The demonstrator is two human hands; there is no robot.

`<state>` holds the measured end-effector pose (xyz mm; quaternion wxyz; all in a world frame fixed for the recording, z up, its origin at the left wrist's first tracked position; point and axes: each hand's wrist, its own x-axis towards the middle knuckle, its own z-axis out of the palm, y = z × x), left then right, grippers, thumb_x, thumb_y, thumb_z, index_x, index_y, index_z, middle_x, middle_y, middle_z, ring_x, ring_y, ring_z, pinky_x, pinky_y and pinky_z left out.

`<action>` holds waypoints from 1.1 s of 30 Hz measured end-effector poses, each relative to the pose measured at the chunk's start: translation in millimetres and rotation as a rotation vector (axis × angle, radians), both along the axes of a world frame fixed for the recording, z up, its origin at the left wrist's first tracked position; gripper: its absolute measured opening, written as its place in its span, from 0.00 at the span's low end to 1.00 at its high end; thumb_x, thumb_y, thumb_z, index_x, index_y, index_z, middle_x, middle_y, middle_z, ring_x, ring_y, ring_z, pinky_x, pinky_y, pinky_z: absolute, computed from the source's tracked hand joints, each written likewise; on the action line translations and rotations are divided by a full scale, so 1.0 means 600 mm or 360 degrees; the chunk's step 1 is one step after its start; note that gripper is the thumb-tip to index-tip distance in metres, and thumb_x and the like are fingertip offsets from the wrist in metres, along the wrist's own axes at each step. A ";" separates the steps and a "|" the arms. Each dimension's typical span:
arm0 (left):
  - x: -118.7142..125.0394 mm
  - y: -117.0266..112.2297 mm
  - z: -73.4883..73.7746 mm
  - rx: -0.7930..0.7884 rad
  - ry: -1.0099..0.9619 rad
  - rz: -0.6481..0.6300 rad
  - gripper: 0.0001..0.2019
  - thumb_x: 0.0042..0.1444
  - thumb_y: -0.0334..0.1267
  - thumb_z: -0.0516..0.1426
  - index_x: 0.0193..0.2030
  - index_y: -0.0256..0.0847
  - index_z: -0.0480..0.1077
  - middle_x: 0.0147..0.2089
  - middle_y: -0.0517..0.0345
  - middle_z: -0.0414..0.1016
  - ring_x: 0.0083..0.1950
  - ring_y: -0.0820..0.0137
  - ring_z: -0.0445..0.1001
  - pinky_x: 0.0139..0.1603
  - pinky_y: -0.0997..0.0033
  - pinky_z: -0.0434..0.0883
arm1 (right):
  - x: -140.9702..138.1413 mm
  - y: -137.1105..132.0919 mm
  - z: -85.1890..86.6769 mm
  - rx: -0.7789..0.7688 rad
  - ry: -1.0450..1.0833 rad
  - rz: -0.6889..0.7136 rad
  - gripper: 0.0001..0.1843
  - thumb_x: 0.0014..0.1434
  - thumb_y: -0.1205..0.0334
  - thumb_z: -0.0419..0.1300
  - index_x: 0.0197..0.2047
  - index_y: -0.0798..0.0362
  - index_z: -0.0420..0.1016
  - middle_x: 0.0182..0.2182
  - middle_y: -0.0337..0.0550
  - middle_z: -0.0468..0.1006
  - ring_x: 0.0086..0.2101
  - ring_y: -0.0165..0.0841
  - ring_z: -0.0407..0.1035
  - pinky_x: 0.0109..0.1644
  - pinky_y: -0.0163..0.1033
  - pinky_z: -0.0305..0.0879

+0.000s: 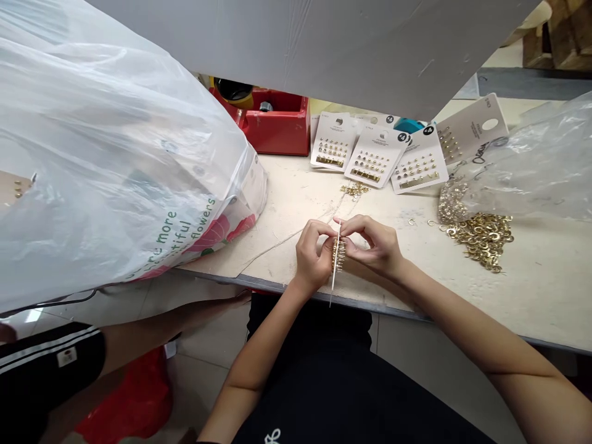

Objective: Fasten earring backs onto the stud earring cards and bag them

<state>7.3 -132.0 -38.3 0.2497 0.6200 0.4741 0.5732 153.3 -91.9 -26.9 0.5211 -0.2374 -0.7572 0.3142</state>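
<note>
Near the table's front edge, my left hand [315,254] and my right hand [375,245] hold an earring card [333,280] between them, turned edge-on to the camera. Gold studs line its left face, and their thin posts stick out on the right. My left fingers are bent round the card's near side. At its upper part, my right thumb and fingertips close on the card; whether a small piece is pinched there is hidden. Just beyond my hands lies a little heap of small gold pieces [355,190]. To the right is a larger pile of gold hoop-like pieces [485,240].
Several filled earring cards [375,154] lie at the back beside a red tape dispenser [282,126]. A large white plastic bag [115,135] bulges over the left side. A clear bag [536,166] rests at right. A grey panel [324,49] overhangs the back. Another person's leg [176,324] shows at lower left.
</note>
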 end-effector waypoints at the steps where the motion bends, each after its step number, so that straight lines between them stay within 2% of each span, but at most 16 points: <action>1: 0.000 0.000 0.000 -0.0003 -0.0005 0.0002 0.05 0.61 0.28 0.57 0.38 0.41 0.67 0.36 0.58 0.70 0.38 0.72 0.71 0.38 0.72 0.70 | 0.000 0.000 0.000 -0.0007 0.0007 0.0010 0.12 0.58 0.78 0.59 0.41 0.51 0.69 0.32 0.39 0.74 0.33 0.31 0.74 0.54 0.47 0.78; 12: 0.004 0.002 -0.004 0.0016 -0.0072 -0.0031 0.05 0.60 0.27 0.58 0.36 0.40 0.65 0.35 0.60 0.69 0.37 0.74 0.70 0.37 0.74 0.68 | -0.001 0.002 -0.002 -0.0001 0.0072 0.0100 0.11 0.56 0.77 0.60 0.37 0.52 0.66 0.31 0.38 0.75 0.32 0.29 0.73 0.55 0.50 0.78; 17: -0.001 0.006 0.001 -0.0233 -0.0373 0.0148 0.09 0.57 0.30 0.59 0.31 0.39 0.61 0.30 0.63 0.66 0.30 0.77 0.66 0.32 0.75 0.64 | 0.016 0.013 -0.002 -0.0116 0.0081 0.0243 0.12 0.58 0.79 0.58 0.38 0.52 0.64 0.36 0.43 0.77 0.40 0.34 0.76 0.57 0.53 0.75; 19: -0.002 0.008 0.005 -0.0292 -0.0469 0.0211 0.09 0.58 0.29 0.58 0.31 0.39 0.61 0.30 0.63 0.66 0.31 0.77 0.66 0.33 0.75 0.64 | 0.026 0.022 0.001 -0.0101 0.0022 0.0165 0.11 0.59 0.78 0.58 0.39 0.53 0.65 0.38 0.45 0.77 0.42 0.36 0.76 0.54 0.52 0.77; 22: -0.001 0.008 0.002 -0.0314 -0.0472 0.0121 0.07 0.60 0.30 0.58 0.32 0.39 0.63 0.32 0.62 0.68 0.33 0.77 0.68 0.37 0.76 0.66 | 0.031 0.030 0.007 -0.0035 -0.0040 -0.0065 0.09 0.59 0.76 0.61 0.39 0.53 0.69 0.35 0.44 0.76 0.38 0.37 0.75 0.42 0.45 0.77; 24: 0.001 0.009 -0.004 -0.0305 -0.0426 0.0000 0.06 0.60 0.32 0.60 0.34 0.39 0.65 0.34 0.62 0.69 0.35 0.77 0.69 0.38 0.77 0.66 | 0.027 0.028 0.012 0.0056 -0.0072 -0.0056 0.07 0.60 0.74 0.61 0.38 0.53 0.69 0.34 0.44 0.75 0.36 0.36 0.74 0.38 0.42 0.73; 27: 0.005 0.009 -0.011 -0.0240 -0.0360 -0.0101 0.05 0.61 0.35 0.60 0.36 0.40 0.67 0.35 0.61 0.69 0.36 0.77 0.70 0.38 0.77 0.66 | 0.020 0.020 0.018 0.0109 -0.0077 0.0048 0.07 0.61 0.74 0.60 0.37 0.53 0.69 0.34 0.44 0.75 0.34 0.34 0.72 0.36 0.40 0.70; 33: 0.006 0.007 -0.004 -0.0102 -0.0283 -0.0023 0.07 0.60 0.37 0.62 0.35 0.39 0.68 0.35 0.60 0.69 0.36 0.76 0.70 0.38 0.77 0.66 | 0.022 0.017 0.022 -0.0289 0.0143 0.0278 0.06 0.62 0.72 0.62 0.36 0.53 0.69 0.35 0.45 0.76 0.37 0.35 0.73 0.41 0.40 0.71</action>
